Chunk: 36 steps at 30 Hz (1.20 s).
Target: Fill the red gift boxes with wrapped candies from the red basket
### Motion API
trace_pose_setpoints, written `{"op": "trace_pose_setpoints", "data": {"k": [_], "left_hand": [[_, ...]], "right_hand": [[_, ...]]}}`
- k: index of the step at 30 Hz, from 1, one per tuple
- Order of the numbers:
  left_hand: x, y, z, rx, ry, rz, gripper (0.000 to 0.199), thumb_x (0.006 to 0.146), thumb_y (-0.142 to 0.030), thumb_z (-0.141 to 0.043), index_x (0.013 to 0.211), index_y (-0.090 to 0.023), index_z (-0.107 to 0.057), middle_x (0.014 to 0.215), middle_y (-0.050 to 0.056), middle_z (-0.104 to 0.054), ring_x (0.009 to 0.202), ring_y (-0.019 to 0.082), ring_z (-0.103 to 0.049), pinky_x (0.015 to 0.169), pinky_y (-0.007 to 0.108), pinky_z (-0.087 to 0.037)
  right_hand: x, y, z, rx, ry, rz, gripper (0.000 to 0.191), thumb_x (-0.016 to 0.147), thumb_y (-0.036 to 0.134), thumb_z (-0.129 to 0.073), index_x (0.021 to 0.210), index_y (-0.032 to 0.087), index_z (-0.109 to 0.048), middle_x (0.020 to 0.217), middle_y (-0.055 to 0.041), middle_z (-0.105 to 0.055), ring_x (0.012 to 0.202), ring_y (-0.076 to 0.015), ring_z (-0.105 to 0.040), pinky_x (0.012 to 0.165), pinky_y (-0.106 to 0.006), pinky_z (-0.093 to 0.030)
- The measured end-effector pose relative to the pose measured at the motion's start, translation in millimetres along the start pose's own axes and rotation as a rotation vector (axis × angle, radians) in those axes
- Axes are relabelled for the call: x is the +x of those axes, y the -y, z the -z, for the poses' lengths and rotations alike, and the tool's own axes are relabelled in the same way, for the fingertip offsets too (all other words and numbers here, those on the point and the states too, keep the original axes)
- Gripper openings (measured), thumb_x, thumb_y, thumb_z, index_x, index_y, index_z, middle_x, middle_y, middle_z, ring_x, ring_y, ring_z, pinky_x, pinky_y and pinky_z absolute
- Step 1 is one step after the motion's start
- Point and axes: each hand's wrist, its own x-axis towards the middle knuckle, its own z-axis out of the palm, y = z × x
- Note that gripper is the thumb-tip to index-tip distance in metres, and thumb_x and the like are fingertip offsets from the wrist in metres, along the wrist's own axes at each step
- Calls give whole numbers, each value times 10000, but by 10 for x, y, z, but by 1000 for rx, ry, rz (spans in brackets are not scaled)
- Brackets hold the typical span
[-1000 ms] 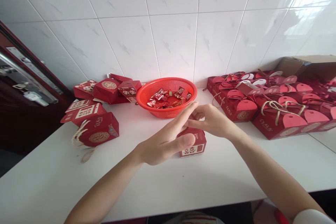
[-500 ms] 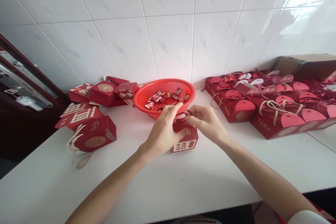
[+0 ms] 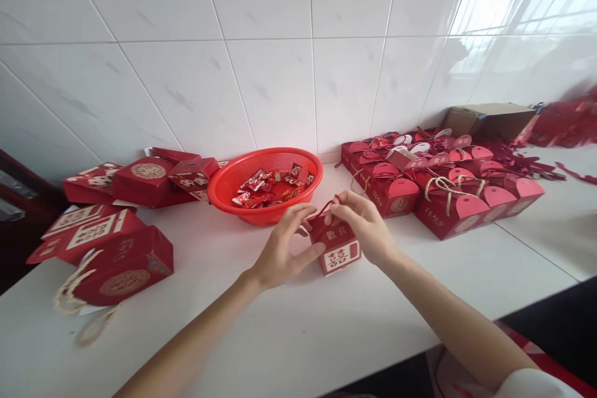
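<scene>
Red gift box (image 3: 336, 244) sits between the hands, its long side pointing toward the red basket (image 3: 224, 189). The right hand (image 3: 361, 230) pinches a thin red cord (image 3: 328, 204); the left hand (image 3: 280, 250) curls beside the box top, its grip hidden by the fingers.

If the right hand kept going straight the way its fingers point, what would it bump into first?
The right hand would probably meet the thin red cord on top of the small red gift box first. Its fingertips look right at the cord, but depth is hard to judge here.
</scene>
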Motion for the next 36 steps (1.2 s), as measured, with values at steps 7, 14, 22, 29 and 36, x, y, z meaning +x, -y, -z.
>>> {"op": "trace_pose_setpoints", "data": {"k": [7,14,22,29,36], "left_hand": [[-158,385,-347,-209,34,208,161,887,-322,-620,940,-188,-693,984,58,-665,840,159,-643,787,307,-550],[-243,428,-457,-156,180,126,144,892,-251,-591,884,-180,-716,948,74,-685,858,168,-658,798,305,-552],[-266,422,-472,-110,203,61,139,890,-200,-572,898,-182,-710,967,74,-681,854,158,-664,788,283,-563],[-273,435,-487,-127,212,57,140,887,-209,-577,898,-175,-712,1007,87,-671,773,132,-642,775,285,-568],[-266,400,-497,-121,202,75,153,885,-232,-581,895,-179,-725,1015,99,-679,779,155,-649,738,309,-569]], "right_hand": [[-173,378,632,-40,-331,137,299,698,376,-787,762,209,-548,666,24,-632,604,-126,-596,550,-222,-469],[-61,241,1263,-229,-720,284,262,640,379,-746,727,209,-567,619,11,-616,594,-152,-589,547,-258,-452],[89,-18,1577,-527,-865,363,326,636,495,-660,770,213,-567,722,-38,-650,699,-214,-618,671,-360,-496],[-309,15,1398,-1179,-1004,446,375,775,490,-577,964,180,-667,1076,-175,-684,1094,-369,-575,988,-586,-401],[-328,-270,984,-954,-299,290,322,857,464,-574,1080,250,-663,1058,-92,-723,962,-271,-685,859,-430,-549]]}}
